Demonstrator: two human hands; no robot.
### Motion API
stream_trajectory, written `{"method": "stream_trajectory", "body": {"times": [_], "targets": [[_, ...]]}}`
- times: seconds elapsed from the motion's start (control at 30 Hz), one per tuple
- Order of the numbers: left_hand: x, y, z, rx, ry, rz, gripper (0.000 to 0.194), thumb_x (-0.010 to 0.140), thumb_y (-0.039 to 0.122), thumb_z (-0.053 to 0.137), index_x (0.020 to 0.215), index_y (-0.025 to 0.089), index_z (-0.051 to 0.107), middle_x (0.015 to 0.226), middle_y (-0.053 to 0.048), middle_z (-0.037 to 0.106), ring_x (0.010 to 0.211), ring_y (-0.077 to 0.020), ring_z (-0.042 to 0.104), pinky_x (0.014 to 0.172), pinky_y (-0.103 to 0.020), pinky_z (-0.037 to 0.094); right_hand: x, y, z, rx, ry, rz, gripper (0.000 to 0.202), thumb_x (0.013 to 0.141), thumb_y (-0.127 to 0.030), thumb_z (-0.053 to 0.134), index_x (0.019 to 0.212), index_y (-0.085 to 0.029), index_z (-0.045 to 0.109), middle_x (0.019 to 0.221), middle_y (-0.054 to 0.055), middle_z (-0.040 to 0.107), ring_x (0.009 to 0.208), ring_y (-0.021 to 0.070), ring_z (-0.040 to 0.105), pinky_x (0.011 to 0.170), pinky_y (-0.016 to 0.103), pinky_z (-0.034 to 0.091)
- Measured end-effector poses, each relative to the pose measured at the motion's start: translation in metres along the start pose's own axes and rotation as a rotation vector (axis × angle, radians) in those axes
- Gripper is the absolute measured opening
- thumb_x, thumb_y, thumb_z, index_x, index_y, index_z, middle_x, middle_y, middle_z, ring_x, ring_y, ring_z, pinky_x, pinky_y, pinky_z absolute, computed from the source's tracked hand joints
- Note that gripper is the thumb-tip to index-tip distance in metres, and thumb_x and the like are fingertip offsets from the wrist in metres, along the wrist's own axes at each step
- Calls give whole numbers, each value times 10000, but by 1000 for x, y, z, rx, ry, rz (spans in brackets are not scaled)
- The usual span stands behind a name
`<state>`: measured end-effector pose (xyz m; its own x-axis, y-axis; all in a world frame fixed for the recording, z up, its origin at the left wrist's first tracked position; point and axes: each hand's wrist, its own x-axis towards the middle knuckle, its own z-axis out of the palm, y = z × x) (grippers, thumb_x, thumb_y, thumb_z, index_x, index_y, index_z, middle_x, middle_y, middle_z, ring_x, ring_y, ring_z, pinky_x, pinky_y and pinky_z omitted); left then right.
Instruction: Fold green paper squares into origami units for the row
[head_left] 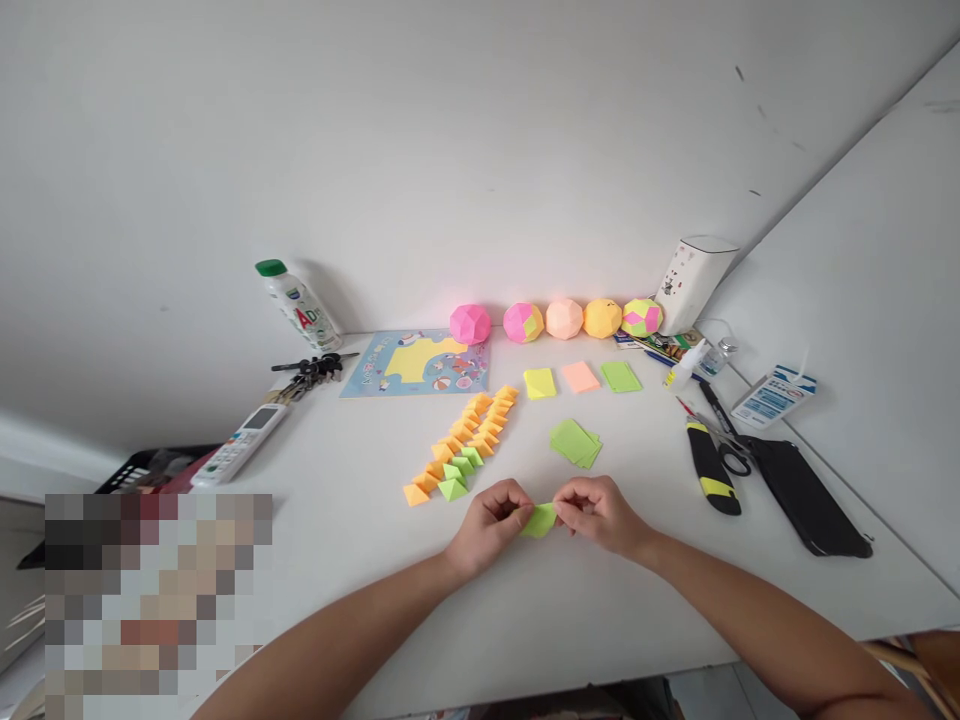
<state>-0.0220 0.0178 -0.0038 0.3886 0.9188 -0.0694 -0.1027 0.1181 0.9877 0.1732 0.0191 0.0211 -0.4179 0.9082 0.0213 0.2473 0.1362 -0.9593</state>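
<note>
A green paper square (539, 521) is pinched at its two sides, low over the white table. My left hand (495, 522) is closed on its left edge, and my right hand (598, 513) is closed on its right edge. Just beyond the hands lies a loose pile of green paper sheets (576, 443). To the left are rows of folded orange paper pieces (454, 440), with several folded green paper pieces (454, 488) at the near end. Farther back sit a yellow paper stack (540, 383), a peach paper stack (581, 377) and a green paper stack (621, 377).
Several faceted paper balls (565, 319) line the wall. A blue printed sheet (375, 365), a bottle (304, 310), keys (311, 372) and a remote (240, 445) are on the left. On the right are a utility knife (711, 468), scissors (735, 459), a glue bottle (686, 366) and a black pouch (810, 497).
</note>
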Motion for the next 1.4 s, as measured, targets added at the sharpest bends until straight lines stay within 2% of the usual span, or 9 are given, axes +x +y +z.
{"method": "stream_trajectory", "body": {"times": [0.13,0.37,0.47,0.6,0.73,0.87,1.07,1.23,1.4], "targets": [[1,1,-1,-32,23,-18,284,738,397,630,672,152,502,613,33,437,533,-75,366,495,-206,279,1,1,-2,30,53,18,175,791,-269,552,663,-159,600,602,10,600,518,119,535,502,237,446],[1,4,-1,-65,52,-71,330,738,455,618,676,161,482,541,61,372,471,-60,300,450,-197,224,3,8,0,174,5,106,196,799,-361,582,773,-170,543,593,-27,541,529,108,529,481,214,421],[1,3,-1,-61,52,-69,350,752,492,588,686,166,481,572,53,387,474,-64,328,445,-195,268,4,13,1,158,-9,162,263,774,-412,612,736,-167,523,610,-25,539,552,111,536,476,208,411],[0,4,0,-83,-57,-32,359,786,502,540,690,158,510,744,2,487,539,-76,415,493,-217,355,4,16,3,164,-32,167,274,771,-423,615,731,-174,508,626,-29,523,558,106,506,488,210,408],[0,4,1,-136,-183,-55,305,762,442,610,741,156,510,719,1,509,549,-77,427,514,-221,345,3,14,6,150,-14,98,230,767,-383,630,762,-172,539,664,-27,514,563,94,466,510,212,394],[1,0,2,-161,-228,-65,299,743,384,659,819,156,482,717,1,509,601,-88,462,564,-234,372,3,11,8,96,1,54,194,768,-346,633,767,-164,564,684,-9,534,609,111,485,556,226,401],[0,-8,1,-107,-179,-58,337,744,377,663,881,171,435,685,35,467,560,-60,411,529,-207,328,3,11,9,75,-5,75,171,779,-325,607,746,-163,567,658,-18,527,577,103,467,536,215,388],[0,-9,3,-168,-140,-33,339,772,394,627,870,207,362,706,60,431,520,-42,365,481,-182,308,5,14,7,58,-75,79,207,784,-341,607,698,-158,561,603,-40,427,538,86,386,494,205,327],[-3,-7,3,-130,-137,36,275,817,390,571,869,216,365,706,62,406,546,-52,348,505,-184,300,8,14,4,34,-104,56,293,761,-385,635,616,-148,543,667,-22,419,572,90,375,511,220,315]]}}
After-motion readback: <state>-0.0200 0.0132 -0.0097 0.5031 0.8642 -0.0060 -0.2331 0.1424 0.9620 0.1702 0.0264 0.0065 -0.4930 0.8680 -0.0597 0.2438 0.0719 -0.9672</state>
